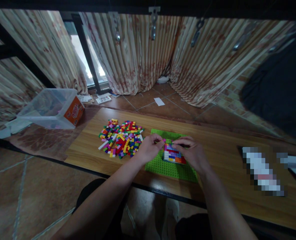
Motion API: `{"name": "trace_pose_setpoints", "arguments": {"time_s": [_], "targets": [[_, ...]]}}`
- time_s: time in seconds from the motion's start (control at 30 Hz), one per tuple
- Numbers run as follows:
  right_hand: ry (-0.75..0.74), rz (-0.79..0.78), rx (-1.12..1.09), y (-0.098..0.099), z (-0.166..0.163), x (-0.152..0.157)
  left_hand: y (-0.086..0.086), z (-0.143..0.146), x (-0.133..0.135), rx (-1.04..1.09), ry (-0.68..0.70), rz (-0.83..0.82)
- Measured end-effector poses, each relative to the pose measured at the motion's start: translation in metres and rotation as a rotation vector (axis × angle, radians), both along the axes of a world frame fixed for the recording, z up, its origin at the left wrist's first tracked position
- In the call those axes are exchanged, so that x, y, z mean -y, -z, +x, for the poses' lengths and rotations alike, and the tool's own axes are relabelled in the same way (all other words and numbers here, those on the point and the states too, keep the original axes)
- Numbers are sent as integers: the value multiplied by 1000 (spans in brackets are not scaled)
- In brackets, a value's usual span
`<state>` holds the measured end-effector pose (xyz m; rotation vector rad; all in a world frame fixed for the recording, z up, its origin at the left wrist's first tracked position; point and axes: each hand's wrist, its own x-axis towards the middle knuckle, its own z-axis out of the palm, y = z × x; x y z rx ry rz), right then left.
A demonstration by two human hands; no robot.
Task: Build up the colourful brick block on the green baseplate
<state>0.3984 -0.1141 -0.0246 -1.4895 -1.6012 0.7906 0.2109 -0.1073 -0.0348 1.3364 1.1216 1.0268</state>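
On the wooden table lies a green studded baseplate [154, 168]. Rows of toy bricks in white, red, blue, purple and orange form a low, rectangular brick build [172, 156] on it. At the far left corner of the build, my left hand [150, 146] has thumb and forefinger pinched together, with a small pink toy brick [164, 140] at the tips. My right hand [193, 151] reaches over the build's right side, fingers bent and thumb against its far edge. Its fingers and palm hide part of the build and plate.
Left of the baseplate spreads a pile of loose coloured bricks [123, 138]. A clear plastic bin [50, 110] with an orange label stands beyond the table's left end. Toward the right lies a blurred-out flat item [261, 171]. Curtains [138, 56] hang behind; a dark bar crosses overhead.
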Motion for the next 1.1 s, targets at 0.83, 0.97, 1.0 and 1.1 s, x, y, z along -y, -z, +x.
{"name": "trace_pose_setpoints", "arguments": {"time_s": [0.83, 0.97, 1.0, 1.1], "targets": [[52, -164, -67, 1, -4, -5, -6, 0, 4, -92, 40, 1], [39, -142, -53, 3, -4, -4, -3, 1, 5, -78, 51, 10], [37, -140, -49, 3, -3, -4, -2, 1, 5, -66, 52, 11], [17, -152, -38, 3, 1, -4, -1, 1, 5, -5, 60, -9]]}}
